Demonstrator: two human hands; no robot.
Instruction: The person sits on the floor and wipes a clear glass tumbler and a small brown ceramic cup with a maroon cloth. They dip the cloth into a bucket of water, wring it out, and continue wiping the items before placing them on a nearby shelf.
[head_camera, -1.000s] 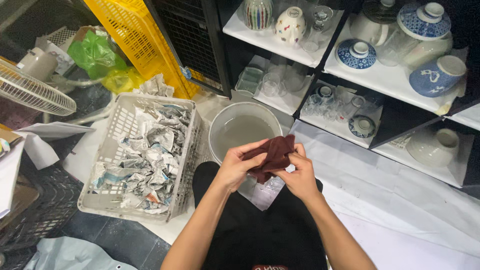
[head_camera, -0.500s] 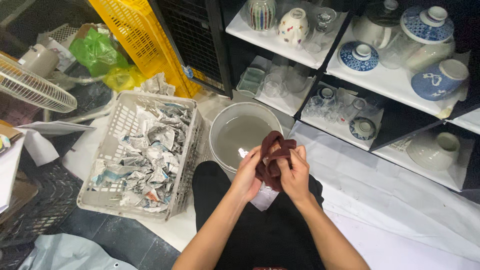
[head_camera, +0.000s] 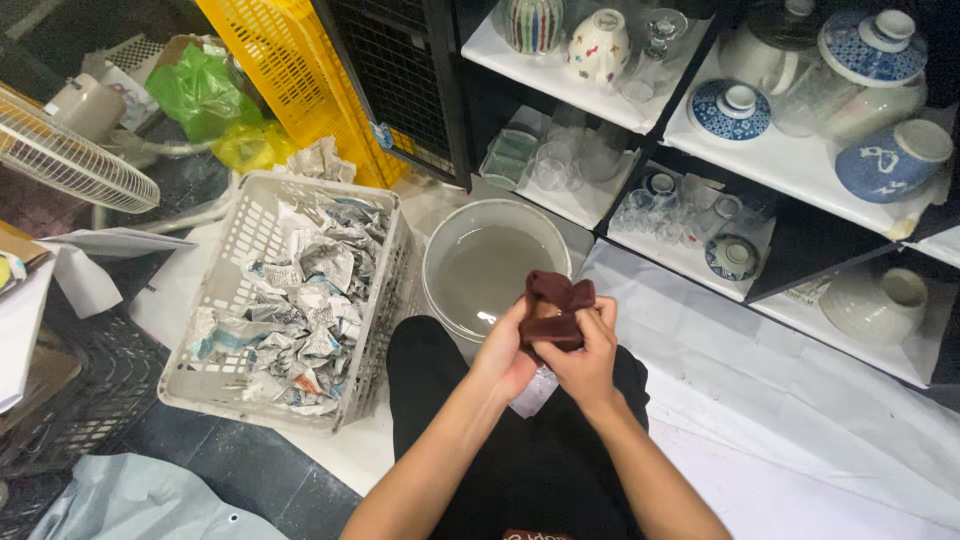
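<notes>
Head view of a seated person wringing a dark maroon cloth. The left hand and right hand meet over the lap, fingers of both curled tightly around the bunched cloth, which sits just beside the near rim of a round basin of cloudy water. To the left stands a grey plastic basket filled with crumpled newspaper. Shelves behind hold bowls and glassware.
</notes>
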